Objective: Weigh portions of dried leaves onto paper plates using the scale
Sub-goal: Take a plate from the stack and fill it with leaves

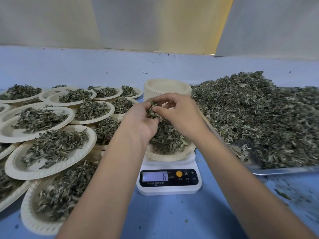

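Observation:
A white digital scale point(169, 181) stands on the blue table, its display showing 6. On it sits a paper plate point(170, 155) with a heap of dried leaves point(166, 138). Above the plate my left hand point(139, 123) holds a small clump of leaves point(151, 111) in curled fingers. My right hand point(179, 114) pinches at the same clump from the right. A large pile of dried leaves point(259, 118) lies on a metal tray point(283, 170) at the right.
Several filled paper plates point(51, 147) overlap across the left side of the table. A stack of empty paper plates point(167, 88) stands behind the scale. Loose leaf crumbs point(283, 195) lie on the blue table at the front right. A pale wall rises behind.

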`<state>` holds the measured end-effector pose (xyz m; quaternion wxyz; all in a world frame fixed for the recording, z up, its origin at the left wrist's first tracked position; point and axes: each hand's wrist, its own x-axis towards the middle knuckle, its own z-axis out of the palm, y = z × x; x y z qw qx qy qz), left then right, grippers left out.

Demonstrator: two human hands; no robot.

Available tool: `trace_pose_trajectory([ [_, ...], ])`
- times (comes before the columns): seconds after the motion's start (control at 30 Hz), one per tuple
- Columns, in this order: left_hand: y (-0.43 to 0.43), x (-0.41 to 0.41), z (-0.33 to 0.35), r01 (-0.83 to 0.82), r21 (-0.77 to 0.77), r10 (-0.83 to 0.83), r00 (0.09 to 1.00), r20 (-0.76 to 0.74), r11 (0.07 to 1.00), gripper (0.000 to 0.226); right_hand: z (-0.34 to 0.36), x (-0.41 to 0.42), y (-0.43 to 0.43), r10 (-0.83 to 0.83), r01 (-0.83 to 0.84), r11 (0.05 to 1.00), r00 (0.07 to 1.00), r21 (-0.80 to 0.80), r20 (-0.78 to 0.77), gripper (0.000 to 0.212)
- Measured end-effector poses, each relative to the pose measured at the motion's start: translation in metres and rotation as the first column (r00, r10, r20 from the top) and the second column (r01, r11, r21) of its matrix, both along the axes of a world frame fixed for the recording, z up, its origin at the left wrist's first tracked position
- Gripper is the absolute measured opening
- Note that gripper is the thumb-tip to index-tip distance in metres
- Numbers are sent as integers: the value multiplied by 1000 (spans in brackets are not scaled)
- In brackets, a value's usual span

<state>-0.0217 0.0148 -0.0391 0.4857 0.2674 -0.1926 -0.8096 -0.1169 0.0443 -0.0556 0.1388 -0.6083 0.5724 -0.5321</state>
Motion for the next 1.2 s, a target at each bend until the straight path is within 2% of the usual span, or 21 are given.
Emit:
trace_pose_trajectory([
  [0.2,1,-5,-2,-8,-15,8,1000,26,1000,23,1,-1,0,-64,62,997,997,-43,-34,16],
  [0.33,0,-4,-2,-13,19,13,1000,-7,1000,23,0,-1,-1,-81,79,995,996,-59,-35,13],
  [0.53,-4,6,1,-80,69,84,995,-53,994,25,7,-8,-1,-85,97,992,988,-86,130,21],
  [0.7,-9,14,0,-100,77,106,991,-83,992,24,10,-17,1,-57,79,993,972,-88,226,16],
  [0.9,-11,17,0,-100,81,105,992,-64,992,25,6,-17,-2,-64,77,995,981,-65,184,9],
  [1.07,-11,18,-1,-107,69,109,994,-31,992,24,4,-18,0,-52,46,990,998,136,42,9],
  [1.2,-5,14,1,-63,28,62,998,32,998,24,7,-13,3,-50,47,996,998,73,46,16],
])
